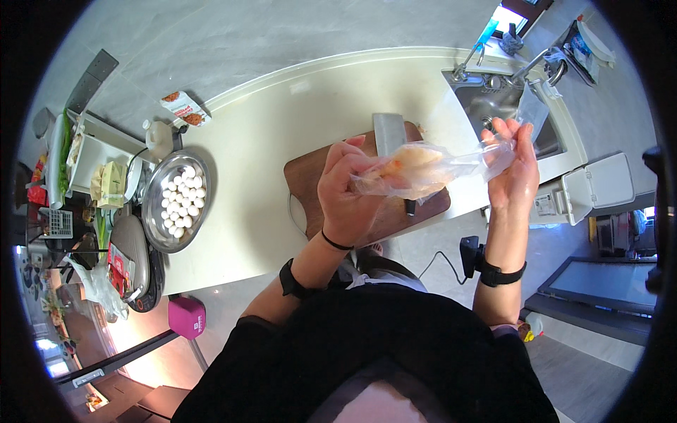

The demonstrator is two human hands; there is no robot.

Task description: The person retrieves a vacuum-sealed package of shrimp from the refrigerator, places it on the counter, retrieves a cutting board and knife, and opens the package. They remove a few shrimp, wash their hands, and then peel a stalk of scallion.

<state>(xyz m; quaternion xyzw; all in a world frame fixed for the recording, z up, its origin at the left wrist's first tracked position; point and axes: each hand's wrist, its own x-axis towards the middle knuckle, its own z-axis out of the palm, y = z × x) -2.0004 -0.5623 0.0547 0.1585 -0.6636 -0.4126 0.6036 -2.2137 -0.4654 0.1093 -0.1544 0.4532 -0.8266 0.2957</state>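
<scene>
A clear plastic bag (423, 169) with a piece of pale raw meat inside, poultry by its look, is stretched between my two hands. My left hand (346, 182) grips the filled end, its fingers curled round the plastic. At the gathered, narrower end, my right hand (513, 169) holds the plastic with its fingers. Below the bag lies a dark wooden cutting board (304, 172). A cleaver (390, 132) rests across the board; its dark handle end shows near the board's front edge, while the bag hides the middle.
A steel bowl (149, 219) of white eggs stands on the left of the counter (248, 158). Behind it are a plastic jug (158, 136) and a printed packet (185, 108). A steel sink (470, 100) is at right. Below it hangs a white lidded bin (576, 195).
</scene>
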